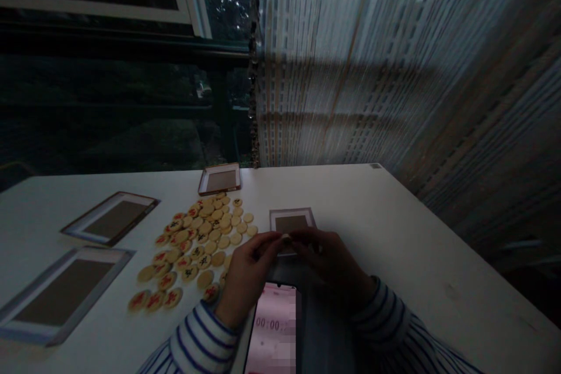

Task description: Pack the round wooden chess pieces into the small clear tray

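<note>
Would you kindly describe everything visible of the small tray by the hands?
The small tray is a shallow rectangle, pale rim around a brown floor, seemingly cardboard. It lies flat on the white table, right of the round pieces; the left hand and right hand cover its near edge.

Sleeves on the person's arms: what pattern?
White with dark blue stripes on both left sleeve and right sleeve; clearest on the left, head view.
</note>
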`<state>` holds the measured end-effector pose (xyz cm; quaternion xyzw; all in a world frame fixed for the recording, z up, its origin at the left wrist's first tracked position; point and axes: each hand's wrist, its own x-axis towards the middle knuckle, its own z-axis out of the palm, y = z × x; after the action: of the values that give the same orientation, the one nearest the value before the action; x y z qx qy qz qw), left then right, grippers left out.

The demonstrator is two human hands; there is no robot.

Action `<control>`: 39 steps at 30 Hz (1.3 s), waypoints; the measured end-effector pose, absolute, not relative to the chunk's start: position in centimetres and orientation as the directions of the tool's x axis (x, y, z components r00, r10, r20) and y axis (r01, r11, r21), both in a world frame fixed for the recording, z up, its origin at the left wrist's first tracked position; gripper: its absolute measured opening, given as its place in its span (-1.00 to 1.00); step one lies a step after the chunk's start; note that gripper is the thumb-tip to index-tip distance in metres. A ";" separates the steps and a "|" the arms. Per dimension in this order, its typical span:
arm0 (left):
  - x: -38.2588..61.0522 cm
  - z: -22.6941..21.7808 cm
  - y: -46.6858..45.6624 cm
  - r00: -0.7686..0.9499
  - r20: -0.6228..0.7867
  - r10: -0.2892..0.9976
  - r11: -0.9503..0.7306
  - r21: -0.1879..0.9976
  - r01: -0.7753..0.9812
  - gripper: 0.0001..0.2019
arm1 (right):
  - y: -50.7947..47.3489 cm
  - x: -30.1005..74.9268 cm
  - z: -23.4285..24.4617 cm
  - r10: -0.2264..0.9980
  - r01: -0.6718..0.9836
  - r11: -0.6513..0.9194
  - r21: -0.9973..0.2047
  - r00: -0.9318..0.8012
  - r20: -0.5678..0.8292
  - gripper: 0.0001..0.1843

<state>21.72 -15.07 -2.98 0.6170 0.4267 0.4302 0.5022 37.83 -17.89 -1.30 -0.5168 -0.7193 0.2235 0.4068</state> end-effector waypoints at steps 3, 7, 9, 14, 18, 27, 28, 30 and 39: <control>21.8 -2.9 -15.2 0.261 0.100 0.960 -0.130 0.987 0.099 -0.79 | -17.9 37.8 -1.2 0.924 0.552 0.370 -0.747 -0.140 0.355 -0.84; 21.8 -2.7 -15.3 0.266 0.095 0.959 -0.127 0.986 0.106 -0.79 | -17.9 37.9 -1.2 0.924 0.549 0.372 -0.749 -0.141 0.356 -0.83; 21.7 -2.5 -15.3 0.281 0.095 0.955 -0.130 0.986 0.108 -0.79 | -17.9 37.9 -1.3 0.925 0.553 0.367 -0.748 -0.134 0.355 -0.83; 21.7 -2.5 -15.3 0.290 0.108 0.951 -0.157 0.976 0.151 -0.77 | -17.8 37.9 -1.4 0.924 0.558 0.367 -0.744 -0.126 0.361 -0.84; 21.6 -2.6 -15.2 0.296 0.128 0.947 -0.182 0.970 0.162 -0.76 | -17.8 38.0 -1.5 0.922 0.556 0.370 -0.744 -0.125 0.366 -0.85; 21.6 -3.0 -15.0 0.274 0.172 0.946 -0.232 0.951 0.203 -0.78 | -17.8 38.1 -1.5 0.920 0.566 0.384 -0.730 -0.163 0.357 -0.82; 21.6 -3.0 -15.0 0.275 0.170 0.946 -0.229 0.953 0.197 -0.78 | -17.8 38.1 -1.4 0.921 0.568 0.381 -0.729 -0.162 0.355 -0.82; 21.6 -3.0 -15.0 0.280 0.159 0.947 -0.216 0.959 0.185 -0.78 | -17.8 38.1 -1.4 0.919 0.568 0.385 -0.727 -0.162 0.360 -0.82; 21.5 -2.5 -15.3 0.299 0.123 0.946 -0.186 0.964 0.191 -0.77 | -17.9 38.0 -1.2 0.903 0.570 0.420 -0.706 -0.180 0.391 -0.82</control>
<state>21.52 -15.27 -2.55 0.6560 0.4334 0.4032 0.4682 38.00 -17.90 -1.17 -0.4977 -0.7398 0.2061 0.4030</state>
